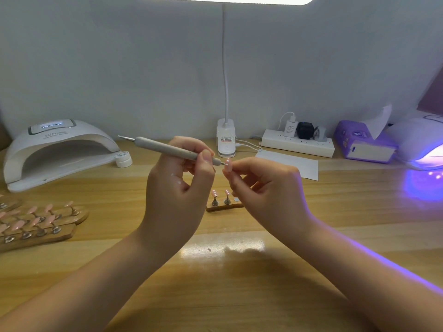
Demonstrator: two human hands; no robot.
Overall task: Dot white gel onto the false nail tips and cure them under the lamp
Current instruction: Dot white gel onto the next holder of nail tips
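Here your left hand (178, 178) pinches the grey dotting pen (172, 149) — its tip touching the pink nail tip (227, 164) pinched in your right hand (266, 188)

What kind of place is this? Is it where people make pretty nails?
Probably a nail-art workbench. There are two curing lamps, one white lamp and one glowing purple lamp, plus rows of pink nail tips on stands, and a dotting pen touching a tip.
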